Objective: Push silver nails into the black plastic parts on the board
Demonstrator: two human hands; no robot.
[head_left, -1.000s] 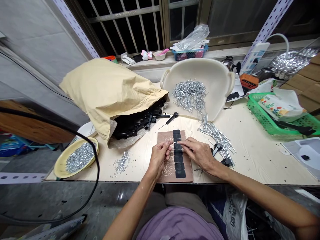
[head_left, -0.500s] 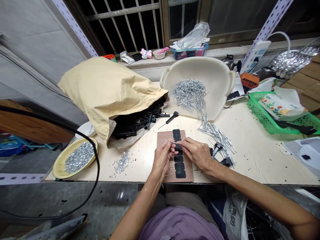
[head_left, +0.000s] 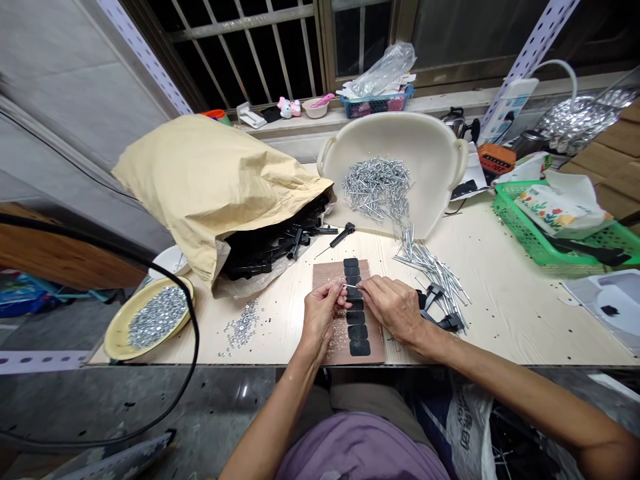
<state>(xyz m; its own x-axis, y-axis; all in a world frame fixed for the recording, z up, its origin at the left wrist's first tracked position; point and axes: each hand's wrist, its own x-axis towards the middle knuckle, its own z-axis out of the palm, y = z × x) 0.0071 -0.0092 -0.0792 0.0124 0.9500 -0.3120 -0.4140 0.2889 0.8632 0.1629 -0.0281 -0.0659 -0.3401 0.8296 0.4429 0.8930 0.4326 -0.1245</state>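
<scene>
A thin silver metal rod (head_left: 351, 286) spans the gap between my two hands, above a brown board (head_left: 330, 272) with a column of black pads (head_left: 357, 332). The fingertips of my left hand (head_left: 320, 312) are pinched at the rod's left end. At its right end the fingers of my right hand (head_left: 395, 308) are closed, hiding that tip. Beside my right wrist lie several black plastic parts (head_left: 434, 293) and a spread of loose metal rods (head_left: 440, 270). One black part with a thin rod (head_left: 343, 235) rests beyond the board.
A tan sack (head_left: 220, 180) spills black parts (head_left: 280, 250) at the left. Behind, a white basin (head_left: 435, 157) holds a heap of rods (head_left: 377, 183). Small metal pieces (head_left: 243, 327) lie beside a yellow bowl (head_left: 113, 333). A green basket (head_left: 525, 233) stands right; a black cable (head_left: 196, 333) loops at left.
My hands have moved slightly apart, and more of the rod shows between them. The whole view has shifted a little; the things on the table stay put.
</scene>
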